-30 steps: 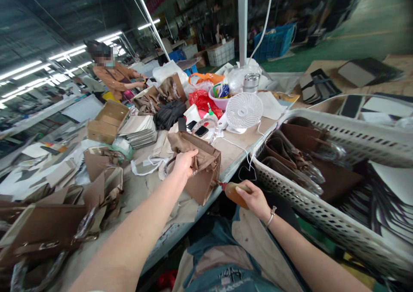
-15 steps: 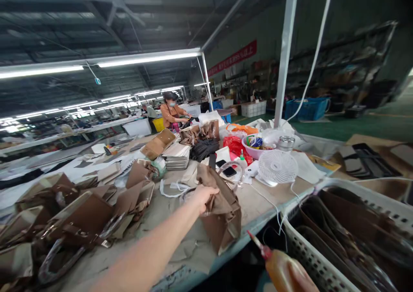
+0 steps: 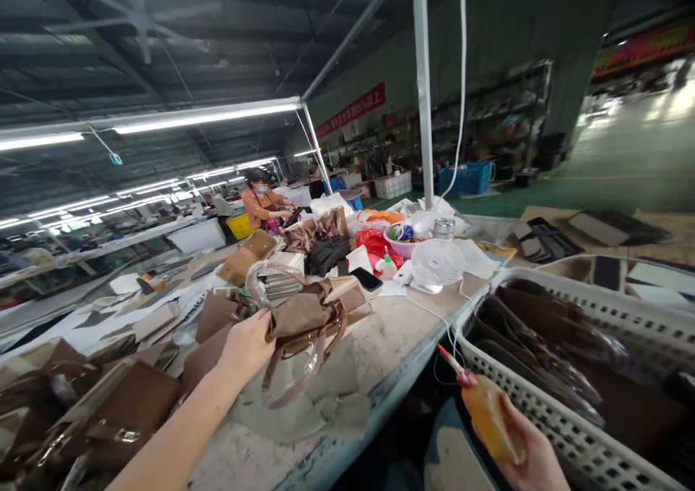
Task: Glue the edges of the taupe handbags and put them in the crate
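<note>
Over the table, my left hand (image 3: 250, 347) is closed on a brown handbag (image 3: 304, 316), which lies tilted with its plastic-wrapped handles looping out. Beyond the bag sit a black phone (image 3: 368, 279) and a small white bottle with a green tip (image 3: 386, 265). At the lower right my right hand (image 3: 529, 444) is wrapped round a glue bottle (image 3: 491, 413). That bottle is amber, with a red collar and a thin red-tipped nozzle pointing up and left. It is held in front of the white basket's near side, apart from the handbag.
Several brown bags (image 3: 108, 404) crowd the table's left side. A white perforated basket (image 3: 543, 382) with more bags stands at the right. A white fan (image 3: 437, 261) with a cable sits near the table edge (image 3: 374, 411). A co-worker (image 3: 263, 201) is across the table.
My left hand has moved left with the handbag, which has turned so its handles now show. The glue bottle stays in my right hand. My view has swung to the right.
</note>
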The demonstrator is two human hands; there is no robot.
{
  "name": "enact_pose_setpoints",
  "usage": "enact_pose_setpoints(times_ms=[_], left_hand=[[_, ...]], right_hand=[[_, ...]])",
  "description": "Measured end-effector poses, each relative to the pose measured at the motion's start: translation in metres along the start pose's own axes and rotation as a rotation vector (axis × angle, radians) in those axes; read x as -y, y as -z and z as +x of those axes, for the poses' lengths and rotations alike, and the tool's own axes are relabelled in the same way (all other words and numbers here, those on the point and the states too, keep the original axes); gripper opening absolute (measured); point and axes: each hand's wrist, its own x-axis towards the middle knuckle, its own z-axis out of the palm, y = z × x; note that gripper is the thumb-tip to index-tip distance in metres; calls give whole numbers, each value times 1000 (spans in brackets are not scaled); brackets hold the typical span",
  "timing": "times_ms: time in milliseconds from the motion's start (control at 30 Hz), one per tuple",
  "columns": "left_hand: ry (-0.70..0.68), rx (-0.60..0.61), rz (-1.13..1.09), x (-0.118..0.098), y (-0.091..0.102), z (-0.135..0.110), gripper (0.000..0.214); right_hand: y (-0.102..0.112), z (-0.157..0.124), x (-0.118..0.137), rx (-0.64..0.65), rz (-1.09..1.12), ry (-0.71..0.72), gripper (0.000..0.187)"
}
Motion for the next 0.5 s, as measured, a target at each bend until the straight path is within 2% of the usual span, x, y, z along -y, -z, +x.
enact_pose_setpoints(times_ms=[167,367,433,500], left_hand=[[-121,-95,48,6,-15,-35,31],[-302,-203,88,12,-37,-92,43],[-308,-253,32,14,-39,-110,46],[-284,-336,-112,8,-41,-119,47]], right_hand=[[-8,-15,-10,46,13,10,23],[-4,-19,-18,65,6,85,22],[-4,-21,-22,71,7,107,22],[-7,-27,-26,82,9,138,24]])
